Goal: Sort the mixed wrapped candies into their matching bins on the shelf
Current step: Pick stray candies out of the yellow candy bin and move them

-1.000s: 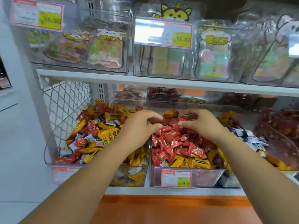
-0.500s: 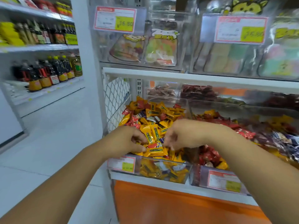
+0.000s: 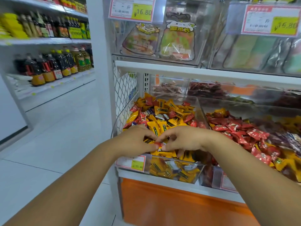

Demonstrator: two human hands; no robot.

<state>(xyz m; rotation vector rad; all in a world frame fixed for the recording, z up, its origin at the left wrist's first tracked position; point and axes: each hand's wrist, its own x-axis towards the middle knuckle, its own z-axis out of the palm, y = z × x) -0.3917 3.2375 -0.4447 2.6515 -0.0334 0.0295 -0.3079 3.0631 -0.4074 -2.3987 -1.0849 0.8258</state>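
- Both hands have moved since a second ago: they were over the red bin [image 3: 216, 178], and now they are together over the front of the left bin [image 3: 162, 170], with the view turned to the left.
- Left hand [image 3: 135, 142]: fingers curled, thumb and fingertips pinching a small red candy [image 3: 158, 144].
- Right hand [image 3: 184, 141]: fingers also curled, with its thumb tip touching the same candy and the other fingertips down among the yellow candies [image 3: 164, 126]. I cannot tell whether it really grips the candy or only touches it.
- Position of the red candy: it is between the two hands, just above the front edge of the left bin, lifted a little from the yellow pile. Its long axis seems to run left to right, from one hand to the other, but it is small and partly covered.
- Relation that matters: this candy does not belong with the yellow ones, and its own bin is directly to the right, touching the left bin along a clear wall. The right hand is the nearer one to it.
- Judgement: the next move probably goes to the right over this wall. The right hand would have the shorter way if it takes the candy; the left hand would need to cross in front of the right arm.
- More red pieces are mixed in the left bin, so the sorting is far from finished.
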